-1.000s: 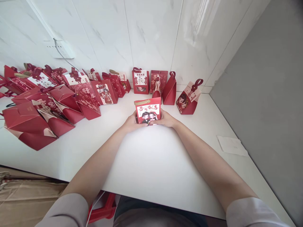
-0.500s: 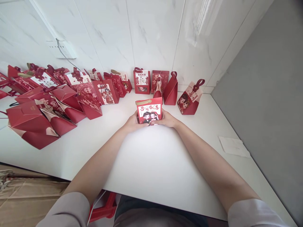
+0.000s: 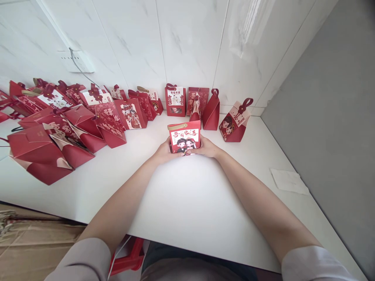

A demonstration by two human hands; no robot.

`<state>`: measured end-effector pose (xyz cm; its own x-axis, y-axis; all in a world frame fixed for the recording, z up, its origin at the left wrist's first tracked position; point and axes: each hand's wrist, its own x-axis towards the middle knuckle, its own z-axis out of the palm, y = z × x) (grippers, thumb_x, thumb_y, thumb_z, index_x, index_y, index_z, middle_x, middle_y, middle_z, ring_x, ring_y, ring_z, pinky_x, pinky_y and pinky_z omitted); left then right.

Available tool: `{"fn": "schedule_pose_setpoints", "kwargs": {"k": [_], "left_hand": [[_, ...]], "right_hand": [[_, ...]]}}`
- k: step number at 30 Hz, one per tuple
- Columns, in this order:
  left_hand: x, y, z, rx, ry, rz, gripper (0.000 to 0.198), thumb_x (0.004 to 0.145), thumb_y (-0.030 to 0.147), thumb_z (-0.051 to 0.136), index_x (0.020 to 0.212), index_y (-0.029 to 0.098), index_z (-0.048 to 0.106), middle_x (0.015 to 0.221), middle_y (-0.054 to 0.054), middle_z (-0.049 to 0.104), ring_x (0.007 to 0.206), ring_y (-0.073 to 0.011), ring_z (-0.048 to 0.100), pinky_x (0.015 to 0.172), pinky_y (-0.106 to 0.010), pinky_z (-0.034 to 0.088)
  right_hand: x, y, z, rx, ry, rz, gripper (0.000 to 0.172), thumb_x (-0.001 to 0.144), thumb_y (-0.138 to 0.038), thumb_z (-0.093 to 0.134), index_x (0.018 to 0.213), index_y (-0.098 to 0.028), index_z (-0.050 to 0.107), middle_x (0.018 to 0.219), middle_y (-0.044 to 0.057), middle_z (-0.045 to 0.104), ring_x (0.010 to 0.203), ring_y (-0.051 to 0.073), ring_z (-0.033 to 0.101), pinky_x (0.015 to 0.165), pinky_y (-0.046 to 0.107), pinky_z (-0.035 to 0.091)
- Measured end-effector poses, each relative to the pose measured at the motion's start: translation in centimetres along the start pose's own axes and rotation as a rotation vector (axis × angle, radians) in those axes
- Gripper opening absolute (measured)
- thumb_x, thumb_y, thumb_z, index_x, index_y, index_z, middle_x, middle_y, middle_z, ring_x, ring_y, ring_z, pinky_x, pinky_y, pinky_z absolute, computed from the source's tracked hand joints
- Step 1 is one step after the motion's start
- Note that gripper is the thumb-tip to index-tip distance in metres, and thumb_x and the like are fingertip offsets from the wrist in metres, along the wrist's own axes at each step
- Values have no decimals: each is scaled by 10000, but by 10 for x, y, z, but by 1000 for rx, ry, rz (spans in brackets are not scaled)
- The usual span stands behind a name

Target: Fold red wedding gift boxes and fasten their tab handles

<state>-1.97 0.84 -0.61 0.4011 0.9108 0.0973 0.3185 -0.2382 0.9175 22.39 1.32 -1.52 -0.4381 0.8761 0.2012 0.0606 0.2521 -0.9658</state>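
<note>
A red gift box (image 3: 185,139) with a printed cartoon couple and a gold ribbon loop is upright between my hands at the middle of the white table (image 3: 187,207). My left hand (image 3: 166,151) grips its left side, thumb across the lower front. On the right side my right hand (image 3: 207,147) holds it the same way, its thumb on the front too. The fingers behind the box are hidden. Just beyond it stand a box seen edge-on (image 3: 195,107) and a plain-sided red box (image 3: 211,114).
Many red gift boxes (image 3: 41,152) crowd the table's left side. One more box (image 3: 236,121) stands at right, and another (image 3: 175,101) against the tiled wall. A white paper sheet (image 3: 289,181) lies near the grey partition (image 3: 328,128). A red stool (image 3: 130,257) is below.
</note>
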Motion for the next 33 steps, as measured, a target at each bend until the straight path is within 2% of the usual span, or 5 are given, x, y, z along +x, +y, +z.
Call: {"fn": "schedule_pose_setpoints", "kwargs": {"k": [5, 33], "left_hand": [[0, 1, 0, 0, 0, 1, 905, 619, 412, 878, 1386, 213, 442, 1323, -131, 630, 1211, -346, 604, 1045, -548, 470], [0, 0, 1, -36, 10, -12, 921, 593, 397, 890, 1384, 216, 453, 1318, -133, 633, 1212, -350, 605, 1051, -561, 461]], "right_hand": [[0, 1, 0, 2, 2, -2, 904, 606, -393, 910, 1370, -221, 458, 1317, 99, 634, 1182, 298, 613, 1027, 475, 499], [0, 1, 0, -13, 7, -1, 885, 601, -404, 911, 1345, -221, 469, 1302, 97, 644, 1157, 298, 626, 1025, 481, 500]]}}
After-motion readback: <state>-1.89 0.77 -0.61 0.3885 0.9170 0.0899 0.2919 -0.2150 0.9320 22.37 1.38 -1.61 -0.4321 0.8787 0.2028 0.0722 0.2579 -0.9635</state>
